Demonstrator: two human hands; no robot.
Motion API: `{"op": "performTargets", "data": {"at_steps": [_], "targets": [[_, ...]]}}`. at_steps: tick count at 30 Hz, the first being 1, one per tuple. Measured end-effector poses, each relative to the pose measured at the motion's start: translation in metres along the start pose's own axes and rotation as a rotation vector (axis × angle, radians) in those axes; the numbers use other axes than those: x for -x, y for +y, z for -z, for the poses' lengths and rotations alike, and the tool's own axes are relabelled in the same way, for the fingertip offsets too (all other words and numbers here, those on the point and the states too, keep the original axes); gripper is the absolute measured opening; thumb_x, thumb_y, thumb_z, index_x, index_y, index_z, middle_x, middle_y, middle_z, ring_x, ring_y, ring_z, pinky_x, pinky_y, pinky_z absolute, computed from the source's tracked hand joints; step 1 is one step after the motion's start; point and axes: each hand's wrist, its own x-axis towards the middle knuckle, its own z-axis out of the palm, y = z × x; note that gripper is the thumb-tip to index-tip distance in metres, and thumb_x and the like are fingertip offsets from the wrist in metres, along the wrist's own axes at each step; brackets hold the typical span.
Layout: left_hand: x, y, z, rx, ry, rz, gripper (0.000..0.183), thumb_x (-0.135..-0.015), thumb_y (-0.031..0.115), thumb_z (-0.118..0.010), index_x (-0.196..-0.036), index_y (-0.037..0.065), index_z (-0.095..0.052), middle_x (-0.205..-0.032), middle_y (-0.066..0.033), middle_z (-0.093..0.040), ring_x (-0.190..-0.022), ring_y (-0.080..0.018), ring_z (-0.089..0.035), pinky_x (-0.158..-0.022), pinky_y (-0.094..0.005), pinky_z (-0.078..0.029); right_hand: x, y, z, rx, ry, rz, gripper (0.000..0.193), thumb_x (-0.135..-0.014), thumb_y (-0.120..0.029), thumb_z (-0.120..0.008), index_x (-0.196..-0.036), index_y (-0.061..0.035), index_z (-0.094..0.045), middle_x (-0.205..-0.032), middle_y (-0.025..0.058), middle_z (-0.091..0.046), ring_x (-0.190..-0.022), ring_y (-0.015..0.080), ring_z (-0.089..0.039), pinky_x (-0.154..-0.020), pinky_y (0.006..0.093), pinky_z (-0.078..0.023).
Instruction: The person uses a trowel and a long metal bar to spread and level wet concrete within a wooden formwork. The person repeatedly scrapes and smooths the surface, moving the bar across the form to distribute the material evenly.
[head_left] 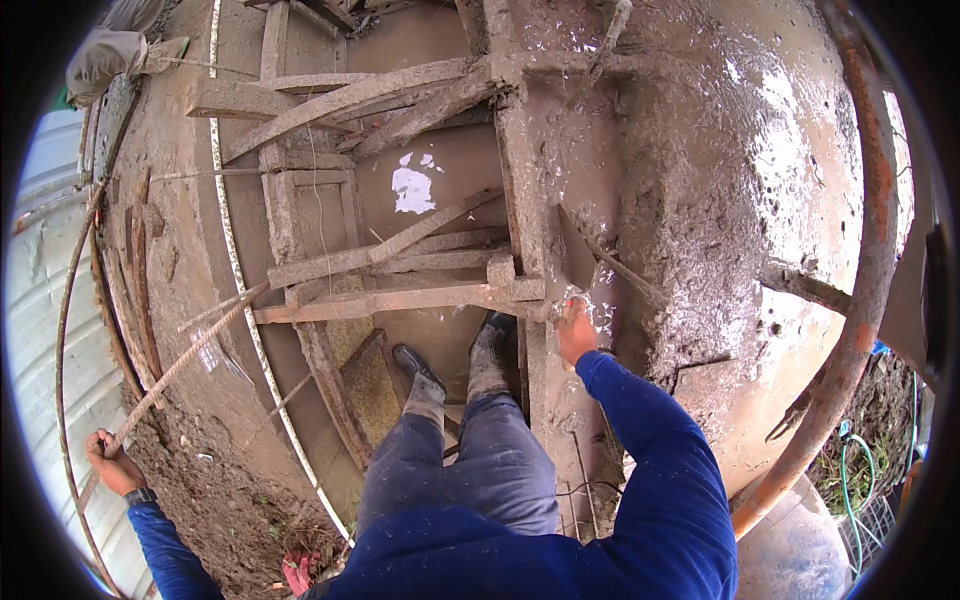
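"What does the right hand (575, 335) have?"

"A trowel (578, 252), by its look — the hand is wrapped around its near end, so the handle is hidden. It sits over wet mud, just right of the long beam (527, 205)."

"Why hold it there?"

"Probably because that leaves the whole blade free, pointing away from the body."

"And how does the blade look?"

"Flat, dull grey-brown, narrowing to a far tip; mud-smeared, it seems."

"The left hand (113, 462)?"

"Out wide, curled around a slim rod (205, 345) that slants up toward the mud-caked crossbar (400, 300). Perhaps a handhold — the boots (418, 368) stand low among slick timbers."

"Farther out?"

"A rusty curved pipe (868, 250) at right, pale corrugated sheeting (45, 310) at left."
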Motion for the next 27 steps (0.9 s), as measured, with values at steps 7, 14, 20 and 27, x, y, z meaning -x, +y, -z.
{"op": "performTargets", "data": {"at_steps": [7, 14, 20, 27], "targets": [[-0.002, 0.0, 0.007, -0.024, -0.093, -0.035, 0.021, -0.105, 0.024, -0.053, -0.105, 0.004, -0.059, -0.097, -0.0052, -0.057, -0.088, -0.0158, -0.051, -0.089, -0.029, -0.044, 0.015, -0.017, -0.021, -0.201, 0.152, 0.044, 0.048, -0.091, -0.014, -0.063, -0.132, 0.0009, -0.045, -0.11, 0.0319, -0.066, -0.108, 0.0518, -0.062, -0.091, 0.0526, -0.049], [-0.006, -0.006, 0.022, -0.029, -0.158, -0.038, 0.019, -0.105, 0.023, -0.051, -0.107, 0.005, -0.06, -0.1, -0.0059, -0.058, -0.089, -0.0156, -0.052, -0.091, -0.0309, -0.044, 0.038, -0.01, 0.03, -0.137, -0.015, -0.034, 0.047, -0.087, -0.012, -0.066, -0.129, 0.0013, -0.052, -0.121, 0.0305, -0.059, -0.113, 0.0471, -0.059, -0.094, 0.0509, -0.049], [-0.011, -0.012, 0.029, -0.006, -0.136, -0.05, 0.022, -0.106, 0.022, -0.05, -0.111, 0.004, -0.062, -0.106, -0.0082, -0.061, -0.092, -0.0167, -0.053, -0.094, -0.0292, -0.044, 0.108, -0.033, 0.146, -0.25, -0.394, -0.032, 0.025, -0.093, -0.013, -0.056, -0.112, 0.0022, -0.06, -0.082, 0.0123, -0.058, -0.072, 0.0274, -0.062, -0.069, 0.0399, -0.052], [-0.013, -0.016, 0.021, 0.035, -0.105, -0.038, 0.021, -0.106, 0.021, -0.05, -0.108, 0.004, -0.061, -0.103, -0.0084, -0.059, -0.09, -0.0171, -0.051, -0.092, -0.0302, -0.043, 0.145, -0.071, 0.253, -0.114, -0.291, -0.197, 0.017, -0.095, -0.013, -0.051, -0.102, 0.0017, -0.056, -0.076, 0.0062, -0.056, -0.062, 0.0149, -0.054, -0.057, 0.0327, -0.047]]}}
